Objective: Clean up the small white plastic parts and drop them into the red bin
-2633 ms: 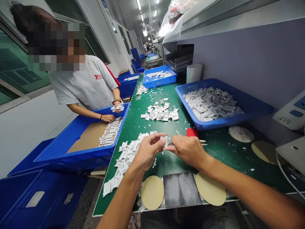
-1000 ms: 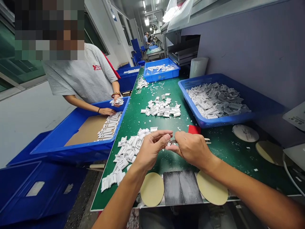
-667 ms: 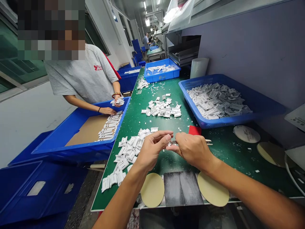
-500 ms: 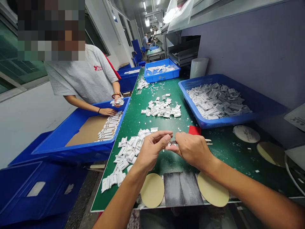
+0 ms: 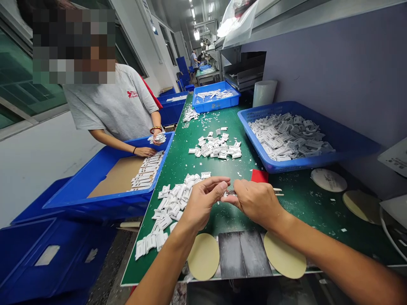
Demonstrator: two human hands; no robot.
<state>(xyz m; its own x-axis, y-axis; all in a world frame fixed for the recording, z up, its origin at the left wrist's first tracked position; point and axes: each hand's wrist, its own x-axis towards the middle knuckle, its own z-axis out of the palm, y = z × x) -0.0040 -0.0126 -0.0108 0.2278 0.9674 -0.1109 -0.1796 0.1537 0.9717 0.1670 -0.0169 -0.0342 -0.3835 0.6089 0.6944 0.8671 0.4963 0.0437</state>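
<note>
Left hand (image 5: 206,197) pinches 1 white piece (image 5: 225,195); right hand (image 5: 256,200) grips pliers (image 5: 231,192). A pile (image 5: 173,203) sits by the table's (image 5: 302,197) left edge.

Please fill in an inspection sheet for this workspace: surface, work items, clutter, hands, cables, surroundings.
Surface: green tabletop, strewn with white scraps.
Work items: white part, mostly hidden; metal tool; loose white pieces heaped near the left hand.
Clutter: red item beyond the right hand; yellowish disc at the near edge.
Hands: left pinches the white part; right grips the tool.
Cables: pale cable, far right.
Surroundings: grey-shirted co-worker at a blue bin.
</note>
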